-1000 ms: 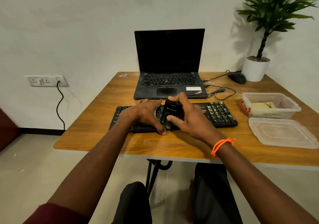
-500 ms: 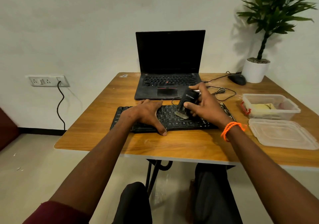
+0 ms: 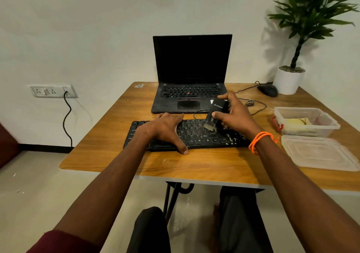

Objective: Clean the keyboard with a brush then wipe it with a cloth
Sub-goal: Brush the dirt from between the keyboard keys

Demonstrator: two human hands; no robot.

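A black keyboard (image 3: 196,135) lies across the wooden table (image 3: 204,165) in front of me. My left hand (image 3: 165,130) rests spread on its left half, thumb hooked over the near edge. My right hand (image 3: 235,114) grips a black brush (image 3: 216,112) above the keyboard's right half, its pale bristles pointing down at the keys. A yellowish cloth (image 3: 298,121) lies inside a clear plastic box (image 3: 307,134) at the right.
An open black laptop (image 3: 191,77) stands behind the keyboard. Behind it to the right are a mouse (image 3: 268,91), its cable and a white potted plant (image 3: 290,79). The box's clear lid (image 3: 319,153) lies at the table's right front. A wall socket (image 3: 51,91) is at left.
My right hand swept the brush from the keyboard's middle to its right half and lifted it slightly toward the laptop. My left hand stayed in place.
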